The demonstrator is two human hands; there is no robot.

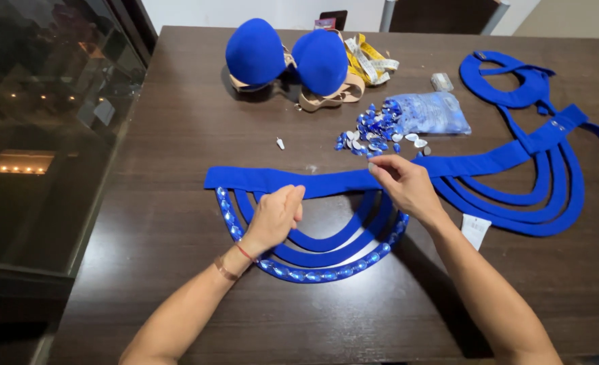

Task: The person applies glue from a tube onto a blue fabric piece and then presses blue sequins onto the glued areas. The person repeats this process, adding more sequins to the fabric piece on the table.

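Observation:
A long blue fabric band (326,181) with looped straps lies across the dark wooden table (177,122). The outermost loop (313,274) on the near left section carries a row of blue gems. My left hand (275,215) rests on the band's lower edge, fingers curled against the cloth. My right hand (404,186) pinches something small at the band's upper edge; what it holds is too small to tell. A pile of loose blue and white gems (374,132) lies just beyond the band.
A blue padded bra top (286,57) sits at the back with a yellow measuring tape (370,64) beside it. A clear bag of gems (431,113) lies right of the pile. More blue straps (529,88) curl at the far right. A white tag (475,230) lies near my right forearm.

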